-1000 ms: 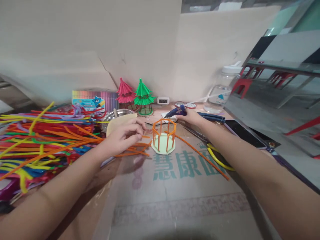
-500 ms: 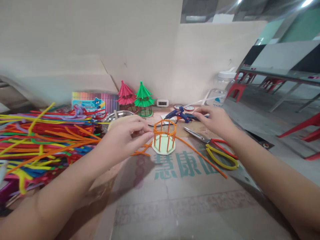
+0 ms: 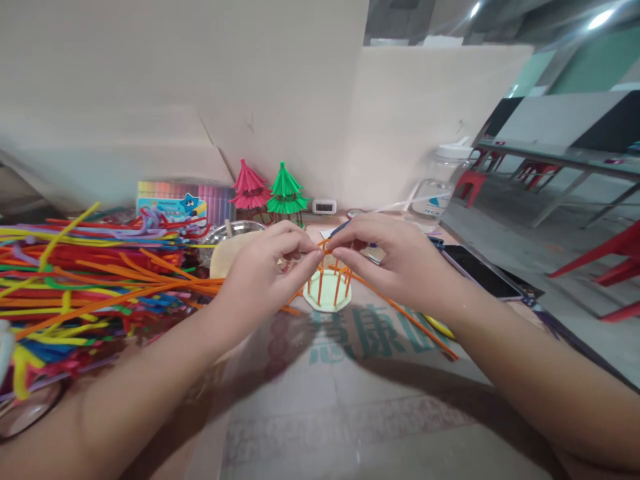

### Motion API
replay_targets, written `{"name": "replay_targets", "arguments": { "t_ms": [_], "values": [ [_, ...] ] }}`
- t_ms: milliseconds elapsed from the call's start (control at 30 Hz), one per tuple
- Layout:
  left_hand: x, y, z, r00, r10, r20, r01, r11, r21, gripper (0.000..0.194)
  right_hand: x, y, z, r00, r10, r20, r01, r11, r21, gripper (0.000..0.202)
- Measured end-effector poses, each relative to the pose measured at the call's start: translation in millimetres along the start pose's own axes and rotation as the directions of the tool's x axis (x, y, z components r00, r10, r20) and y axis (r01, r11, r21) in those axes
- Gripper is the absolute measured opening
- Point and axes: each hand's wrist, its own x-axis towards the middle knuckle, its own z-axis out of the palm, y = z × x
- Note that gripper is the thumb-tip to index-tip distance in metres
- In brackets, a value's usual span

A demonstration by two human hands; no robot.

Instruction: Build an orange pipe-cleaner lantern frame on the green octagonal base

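Note:
An orange frame of thin upright sticks (image 3: 320, 288) stands on a pale green octagonal base (image 3: 327, 300) in the middle of the work surface. At its top, my left hand (image 3: 283, 263) pinches the orange upper part from the left. Facing it, my right hand (image 3: 383, 257) has thumb and forefinger closed on the same upper part, the fingertips of both hands nearly touching. Much of the frame's top is hidden behind the fingers. An orange strip (image 3: 400, 308) lies to the right of the base.
Colourful pipe cleaners (image 3: 100, 280) are heaped at left. Behind stand pink (image 3: 249, 187) and green (image 3: 287, 190) pagoda-like models, a marker set (image 3: 173, 203), a small clock (image 3: 324, 206) and a bottle (image 3: 435, 183). A phone (image 3: 483, 270) lies at right.
My right hand has moved left and down to the frame's top, now covering the glue gun and most of the scissors. My left hand has shifted slightly right onto the top.

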Motion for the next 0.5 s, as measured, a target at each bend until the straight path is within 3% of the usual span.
{"name": "replay_targets", "arguments": {
  "t_ms": [167, 333, 433, 500],
  "values": [
    [-3.2, 2.0, 6.5, 0.999, -0.042, -0.006, 0.041, 0.996, -0.081, 0.021, 0.3, -2.0, 4.4, 0.999, 0.042, -0.006, -0.042, 0.999, 0.006, 0.006],
    [0.4, -11.7, 2.4, 0.996, 0.003, 0.089, 0.000, 0.999, -0.035, 0.020, -5.7, 2.2, 7.0, 0.997, 0.075, 0.010, -0.074, 0.996, -0.057, 0.008],
    [1.4, -29.6, 3.8, 0.981, 0.045, 0.188, -0.049, 0.999, 0.019, 0.050, -9.5, 8.4, 10.0, 0.992, 0.110, 0.053, -0.104, 0.988, -0.111, 0.009],
    [-0.5, -39.3, 9.5, 0.966, 0.037, 0.256, -0.037, 0.999, -0.005, 0.059, -11.9, 12.3, 14.3, 0.991, 0.105, 0.082, -0.092, 0.986, -0.141, 0.010]
  ]
}}
